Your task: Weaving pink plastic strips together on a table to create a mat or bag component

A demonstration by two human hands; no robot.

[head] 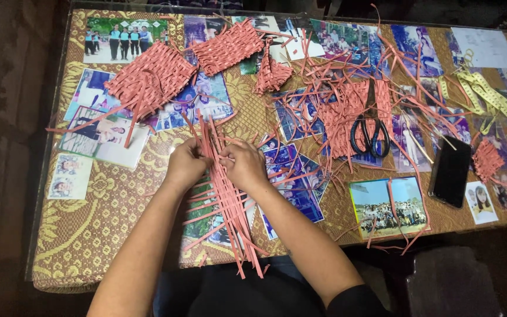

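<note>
Glass-topped table [71, 235] w/ photos [104, 138], pink strips [347, 105], dark room.

A glass-topped table [77, 235] fills the view, its gold patterned cloth [107, 217] pressed under the glass along with printed photographs [104, 138]. Light falls brightest on the middle of the tabletop. At nine o'clock a dim brown floor [1, 147] runs alongside. At five o'clock a dark stool [450, 282] sits in shadow below the table edge

Black scissors [370, 136], black phone [450, 171], yellow measuring tape [483, 94], photographs [388, 207] under the glass tabletop [118, 205]
</note>
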